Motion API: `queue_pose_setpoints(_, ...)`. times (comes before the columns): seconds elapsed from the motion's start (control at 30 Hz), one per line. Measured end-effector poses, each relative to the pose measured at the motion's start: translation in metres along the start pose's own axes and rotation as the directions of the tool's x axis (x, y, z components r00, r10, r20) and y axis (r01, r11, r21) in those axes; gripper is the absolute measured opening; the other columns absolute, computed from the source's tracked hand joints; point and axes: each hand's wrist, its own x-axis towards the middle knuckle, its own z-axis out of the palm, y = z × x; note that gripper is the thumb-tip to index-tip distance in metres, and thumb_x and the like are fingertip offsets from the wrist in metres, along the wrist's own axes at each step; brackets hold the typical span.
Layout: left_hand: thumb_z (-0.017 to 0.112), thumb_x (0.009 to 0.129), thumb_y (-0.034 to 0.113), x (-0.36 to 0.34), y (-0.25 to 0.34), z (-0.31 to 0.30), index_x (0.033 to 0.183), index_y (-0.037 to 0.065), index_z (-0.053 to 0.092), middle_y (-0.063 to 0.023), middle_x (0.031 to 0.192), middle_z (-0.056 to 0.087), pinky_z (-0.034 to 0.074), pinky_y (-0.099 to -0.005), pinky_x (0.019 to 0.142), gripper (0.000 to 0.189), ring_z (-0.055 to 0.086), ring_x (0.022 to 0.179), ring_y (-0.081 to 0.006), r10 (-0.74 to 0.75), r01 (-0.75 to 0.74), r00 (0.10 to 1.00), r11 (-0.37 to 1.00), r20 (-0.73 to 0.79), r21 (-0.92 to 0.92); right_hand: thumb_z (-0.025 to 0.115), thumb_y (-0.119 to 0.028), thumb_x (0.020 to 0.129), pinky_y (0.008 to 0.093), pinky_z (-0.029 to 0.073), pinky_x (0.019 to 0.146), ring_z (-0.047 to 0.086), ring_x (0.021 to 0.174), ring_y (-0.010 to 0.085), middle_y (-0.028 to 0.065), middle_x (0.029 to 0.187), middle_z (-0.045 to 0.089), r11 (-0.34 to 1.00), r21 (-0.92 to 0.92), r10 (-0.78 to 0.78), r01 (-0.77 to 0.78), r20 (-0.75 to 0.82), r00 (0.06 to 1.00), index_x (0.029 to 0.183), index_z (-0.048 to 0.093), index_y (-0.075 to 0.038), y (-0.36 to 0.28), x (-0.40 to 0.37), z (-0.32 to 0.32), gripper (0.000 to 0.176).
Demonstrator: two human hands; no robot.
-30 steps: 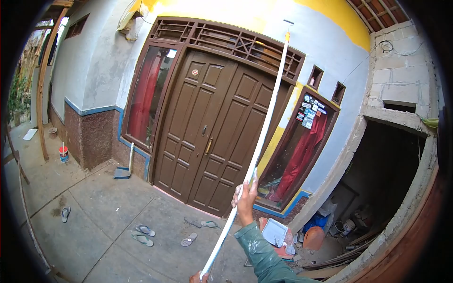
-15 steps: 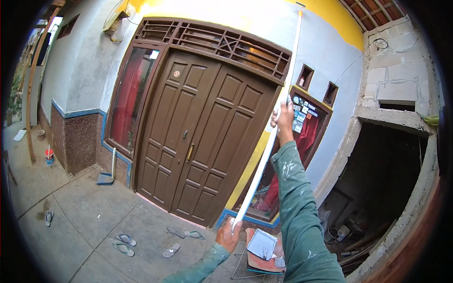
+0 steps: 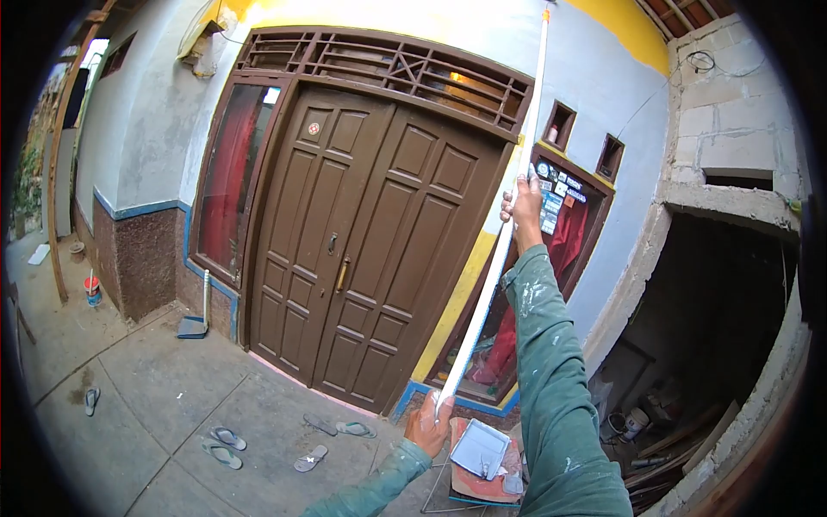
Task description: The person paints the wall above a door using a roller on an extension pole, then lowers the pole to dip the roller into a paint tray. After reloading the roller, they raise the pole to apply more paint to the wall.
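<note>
A long white extension pole leans up across the doorway's right side, its orange tip reaching the top edge of view. Whatever head is fixed there is almost wholly cut off. My left hand is closed round the pole's lower end. Farther up, my right hand grips the pole in front of the stickered window. Below the hands, a paint tray rests on a small stand with a reddish top. The wall behind is pale blue-white with yellow above.
Brown double doors fill the middle. Sandals lie scattered on the concrete floor. A dustpan leans at the left wall, and a small red-and-blue bucket stands farther left. At right, a dark opening holds planks and containers.
The pole has slid slightly upward with both hands on it, so its head now lies mostly past the top edge. The view has shifted a little.
</note>
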Motion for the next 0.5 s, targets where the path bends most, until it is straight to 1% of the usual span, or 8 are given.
queue_pose_setpoints(0.03, 0.05, 0.096, 0.03, -0.004, -0.002, 0.0, 0.101, 0.0, 0.052, -0.0266, 0.079, 0.062, 0.045, -0.0507, 0.061, 0.03, 0.06, 0.079, -0.0473, -0.04, 0.039, 0.999, 0.999, 0.033, 0.007, 0.036, -0.024, 0.101, 0.0256, 0.033, 0.033, 0.037, 0.039, 0.009, 0.001, 0.06, 0.041, 1.0, -0.012, 0.024, -0.024, -0.008, 1.0, 0.143, 0.024, -0.024, 0.005, -0.003, -0.003, 0.043)
queue_pose_setpoints(0.1, 0.05, 0.096, 0.03, -0.016, -0.006, 0.001, 0.1, 0.001, 0.051, -0.027, 0.079, 0.062, 0.045, -0.0514, 0.061, 0.03, 0.059, 0.078, -0.0477, -0.067, 0.067, 0.996, 0.998, 0.054, 0.004, 0.035, -0.023, 0.101, 0.0258, 0.033, 0.034, 0.038, 0.04, 0.0095, 0.0012, 0.06, 0.041, 0.998, -0.033, 0.06, -0.061, -0.026, 0.998, 0.143, 0.024, -0.024, 0.012, -0.016, -0.006, 0.044)
queue_pose_setpoints(0.17, 0.049, 0.096, 0.03, -0.032, -0.008, 0.0, 0.099, 0.002, 0.051, -0.0273, 0.079, 0.061, 0.045, -0.052, 0.061, 0.029, 0.059, 0.078, -0.0482, -0.09, 0.091, 0.994, 0.996, 0.067, 0.0, 0.035, -0.023, 0.101, 0.0262, 0.034, 0.034, 0.038, 0.04, 0.0097, 0.0012, 0.06, 0.041, 0.995, -0.087, 0.05, -0.052, -0.033, 0.998, 0.142, 0.025, -0.024, 0.022, -0.035, -0.009, 0.043)
queue_pose_setpoints(0.23, 0.049, 0.096, 0.031, -0.052, -0.01, -0.005, 0.099, 0.003, 0.051, -0.0282, 0.079, 0.061, 0.044, -0.0535, 0.061, 0.028, 0.058, 0.077, -0.0491, -0.159, 0.155, 0.984, 0.986, 0.079, 0.062, 0.036, -0.025, 0.1, 0.0267, 0.033, 0.033, 0.039, 0.039, 0.0097, 0.001, 0.06, 0.041, 0.989, -0.108, 0.092, -0.097, -0.044, 0.995, 0.141, 0.026, -0.023, 0.038, -0.054, -0.013, 0.042)
queue_pose_setpoints(0.27, 0.049, 0.096, 0.031, -0.062, -0.015, -0.009, 0.099, 0.003, 0.051, -0.0282, 0.079, 0.061, 0.044, -0.0535, 0.061, 0.028, 0.058, 0.077, -0.0491, -0.16, 0.156, 0.984, 0.986, 0.076, 0.062, 0.036, -0.025, 0.1, 0.0267, 0.033, 0.032, 0.039, 0.039, 0.0097, 0.001, 0.06, 0.041, 0.987, -0.122, 0.101, -0.107, -0.053, 0.993, 0.141, 0.026, -0.024, 0.044, -0.066, -0.012, 0.043)
queue_pose_setpoints(0.33, 0.049, 0.096, 0.03, -0.088, -0.03, -0.017, 0.093, 0.003, 0.052, -0.0209, 0.068, 0.058, 0.044, -0.0488, 0.057, 0.028, 0.06, 0.065, -0.0427, -0.189, 0.185, 0.981, 0.979, 0.043, 0.085, 0.037, -0.025, 0.099, 0.0265, 0.033, 0.032, 0.038, 0.038, 0.0096, 0.0009, 0.058, 0.04, 0.984, -0.131, 0.113, -0.121, -0.072, 0.991, 0.142, 0.025, -0.025, 0.054, -0.094, -0.009, 0.044)
queue_pose_setpoints(0.43, 0.049, 0.096, 0.032, -0.13, -0.045, -0.035, 0.094, 0.003, 0.052, -0.0202, 0.067, 0.059, 0.044, -0.0487, 0.058, 0.029, 0.06, 0.066, -0.043, -0.278, 0.265, 0.958, 0.953, 0.075, 0.15, 0.037, -0.025, 0.099, 0.0257, 0.032, 0.03, 0.038, 0.037, 0.0097, 0.0012, 0.057, 0.041, 0.981, -0.104, 0.152, -0.165, -0.117, 0.981, 0.143, 0.025, -0.028, 0.062, -0.145, 0.002, 0.045)
queue_pose_setpoints(0.5, 0.048, 0.096, 0.033, -0.16, -0.052, -0.046, 0.094, 0.003, 0.053, -0.0196, 0.067, 0.059, 0.045, -0.0482, 0.058, 0.031, 0.06, 0.066, -0.0422, -0.298, 0.285, 0.952, 0.946, 0.069, 0.154, 0.036, -0.025, 0.1, 0.0257, 0.032, 0.03, 0.039, 0.037, 0.0097, 0.0014, 0.058, 0.042, 0.973, -0.118, 0.183, -0.197, -0.118, 0.976, 0.143, 0.025, -0.028, 0.069, -0.175, 0.004, 0.045)
